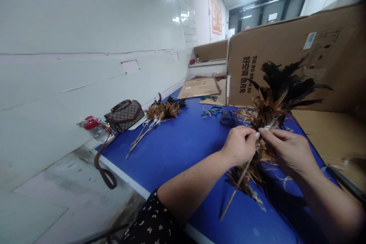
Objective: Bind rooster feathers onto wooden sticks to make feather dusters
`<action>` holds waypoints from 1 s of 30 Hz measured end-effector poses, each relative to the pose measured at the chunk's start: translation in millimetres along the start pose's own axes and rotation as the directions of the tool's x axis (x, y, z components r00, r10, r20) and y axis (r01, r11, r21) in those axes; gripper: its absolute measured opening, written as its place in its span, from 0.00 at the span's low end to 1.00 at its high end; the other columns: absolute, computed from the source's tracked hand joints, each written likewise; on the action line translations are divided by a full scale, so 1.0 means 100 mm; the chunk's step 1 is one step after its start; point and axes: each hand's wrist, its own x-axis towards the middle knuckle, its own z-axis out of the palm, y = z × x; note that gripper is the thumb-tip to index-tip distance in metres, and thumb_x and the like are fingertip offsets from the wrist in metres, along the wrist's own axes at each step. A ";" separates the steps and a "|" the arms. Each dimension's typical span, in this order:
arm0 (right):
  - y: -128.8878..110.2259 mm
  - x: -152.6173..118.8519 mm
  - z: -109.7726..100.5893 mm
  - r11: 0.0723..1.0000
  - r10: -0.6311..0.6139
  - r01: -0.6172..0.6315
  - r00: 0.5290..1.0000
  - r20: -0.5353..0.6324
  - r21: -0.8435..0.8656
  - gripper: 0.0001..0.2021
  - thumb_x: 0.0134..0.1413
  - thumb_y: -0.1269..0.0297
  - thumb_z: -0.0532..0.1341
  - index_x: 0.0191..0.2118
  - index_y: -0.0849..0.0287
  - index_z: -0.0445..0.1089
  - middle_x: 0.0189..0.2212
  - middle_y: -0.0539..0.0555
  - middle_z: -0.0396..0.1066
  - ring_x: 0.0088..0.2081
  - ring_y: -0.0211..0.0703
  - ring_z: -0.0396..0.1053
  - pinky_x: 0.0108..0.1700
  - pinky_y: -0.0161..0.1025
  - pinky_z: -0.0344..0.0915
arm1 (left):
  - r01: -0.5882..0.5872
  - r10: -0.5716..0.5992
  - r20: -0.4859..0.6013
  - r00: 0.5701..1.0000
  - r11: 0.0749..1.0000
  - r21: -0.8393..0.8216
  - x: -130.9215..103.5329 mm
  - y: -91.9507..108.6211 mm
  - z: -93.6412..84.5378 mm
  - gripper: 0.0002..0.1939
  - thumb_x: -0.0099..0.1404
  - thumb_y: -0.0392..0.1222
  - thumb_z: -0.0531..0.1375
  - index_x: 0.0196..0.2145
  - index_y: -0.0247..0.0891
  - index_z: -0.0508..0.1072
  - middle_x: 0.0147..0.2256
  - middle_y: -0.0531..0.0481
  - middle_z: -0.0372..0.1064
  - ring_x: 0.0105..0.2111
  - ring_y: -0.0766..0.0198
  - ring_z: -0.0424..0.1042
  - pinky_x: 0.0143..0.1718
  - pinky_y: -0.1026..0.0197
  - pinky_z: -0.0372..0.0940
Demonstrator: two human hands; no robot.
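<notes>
In front of me, a feather duster (270,101) with black and brown feathers is held above the blue table. Its thin stick slants down toward me, below my hands. My left hand (241,145) is closed around the stick just under the feathers. My right hand (288,152) pinches at the base of the feathers, its thumb meeting the left fingertips. Whatever fine material lies between those fingertips is too small to make out. Loose brown feathers (248,183) lie on the table beneath both hands.
Several finished-looking feather dusters (166,108) lie at the left beside a patterned handbag (125,116) and a red-lidded bottle (98,129). Blue cords (212,111) lie on the blue table (177,148). A large cardboard box (286,45) stands at the right, flat cardboard (200,87) behind.
</notes>
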 end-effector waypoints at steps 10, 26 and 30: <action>-0.03 -0.02 0.03 0.999 -0.005 0.003 0.998 0.055 0.034 0.24 0.40 0.43 0.80 0.33 0.60 0.83 0.20 0.47 0.64 0.22 0.34 0.53 0.22 0.34 0.46 | -0.048 0.035 0.129 0.991 0.994 0.100 0.03 0.04 -0.11 0.16 0.74 0.43 0.58 0.27 0.38 0.73 0.31 0.48 0.73 0.34 0.62 0.70 0.41 0.60 0.66; -0.07 -0.01 0.07 0.990 -0.049 0.029 0.988 0.146 0.137 0.23 0.45 0.43 0.79 0.30 0.60 0.82 0.25 0.53 0.74 0.25 0.37 0.63 0.26 0.35 0.57 | 0.433 -0.392 0.207 0.896 0.670 -0.603 -0.01 0.08 0.14 0.14 0.69 0.41 0.68 0.29 0.33 0.71 0.26 0.53 0.69 0.22 0.75 0.62 0.25 0.68 0.58; -0.17 -0.03 0.00 0.997 -0.082 0.080 0.985 0.149 0.023 0.26 0.49 0.39 0.76 0.28 0.62 0.80 0.20 0.48 0.63 0.24 0.33 0.52 0.24 0.34 0.46 | 0.400 -0.395 0.179 0.901 0.600 -0.692 -0.02 0.11 0.15 0.14 0.66 0.41 0.69 0.28 0.31 0.72 0.25 0.53 0.67 0.21 0.77 0.57 0.23 0.68 0.49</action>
